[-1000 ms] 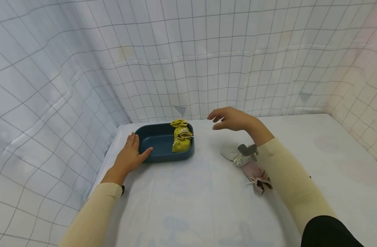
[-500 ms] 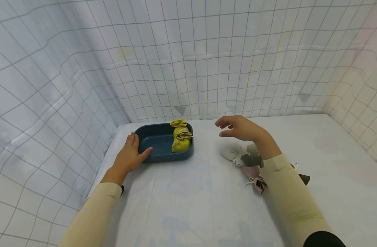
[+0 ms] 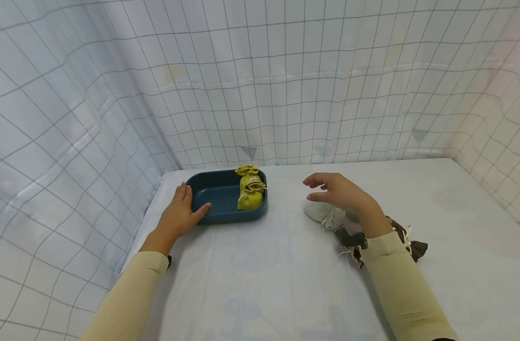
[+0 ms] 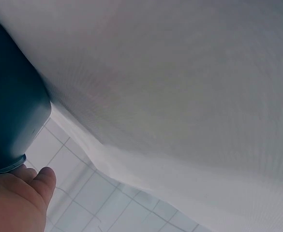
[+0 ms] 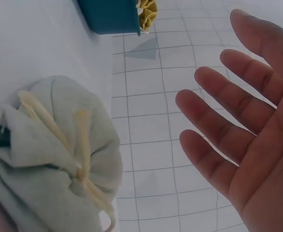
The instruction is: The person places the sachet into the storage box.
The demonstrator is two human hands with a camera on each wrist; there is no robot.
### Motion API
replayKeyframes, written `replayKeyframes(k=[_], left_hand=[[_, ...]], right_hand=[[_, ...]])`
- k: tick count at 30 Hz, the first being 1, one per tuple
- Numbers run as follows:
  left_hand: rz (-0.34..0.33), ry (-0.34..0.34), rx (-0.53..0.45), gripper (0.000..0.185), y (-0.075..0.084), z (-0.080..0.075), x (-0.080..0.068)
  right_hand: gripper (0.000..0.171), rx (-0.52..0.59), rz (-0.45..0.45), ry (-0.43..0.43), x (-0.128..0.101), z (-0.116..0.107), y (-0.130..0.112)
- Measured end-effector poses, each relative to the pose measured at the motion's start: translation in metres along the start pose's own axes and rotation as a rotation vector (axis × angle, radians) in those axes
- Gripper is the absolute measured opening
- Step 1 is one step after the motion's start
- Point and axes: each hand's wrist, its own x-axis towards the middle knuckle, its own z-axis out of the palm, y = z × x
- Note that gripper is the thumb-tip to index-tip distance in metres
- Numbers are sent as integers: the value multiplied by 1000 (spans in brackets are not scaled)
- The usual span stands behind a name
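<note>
My left hand [image 3: 179, 214] rests on the left end of a dark teal tray [image 3: 217, 219], its fingers fairly straight along the rim. Two yellow drawstring pouches [image 3: 250, 196] lie at the tray's right end. To the right, my right hand [image 3: 338, 192] hovers with nothing in it, fingers apart and loosely bent. Just below it on the table lies a pale grey-green drawstring pouch [image 3: 321, 213], seen close in the right wrist view with its cream cord [image 5: 83, 176]. A pink pouch [image 3: 342, 236] beside it is mostly hidden by the right wrist.
A dark brown pouch [image 3: 417, 249] with a white cord lies right of the right forearm, partly covered by it. White cloth covers the table [image 3: 260, 279]. Gridded white curtains [image 3: 285, 94] enclose the back and sides.
My right hand has moved right and toward me, coming over the grey-green pouch. The dark brown pouch has come into sight past the forearm. My left hand and the tray have stayed in place.
</note>
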Motion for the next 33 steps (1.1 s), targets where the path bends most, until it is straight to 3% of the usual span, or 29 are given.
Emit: replayKeyframes(k=[8, 17, 27, 33], left_hand=[[3, 3, -2, 107, -1, 2, 1], [9, 12, -1, 107, -3, 3, 2], [10, 8, -4, 107, -3, 2, 1], [10, 13, -10, 107, -2, 3, 2]], right_hand=[[41, 19, 47, -26, -4, 13, 8], [43, -22, 56, -26, -11, 18, 18], [46, -97, 139, -74, -14, 21, 24], [41, -139, 109, -85, -15, 25, 32]])
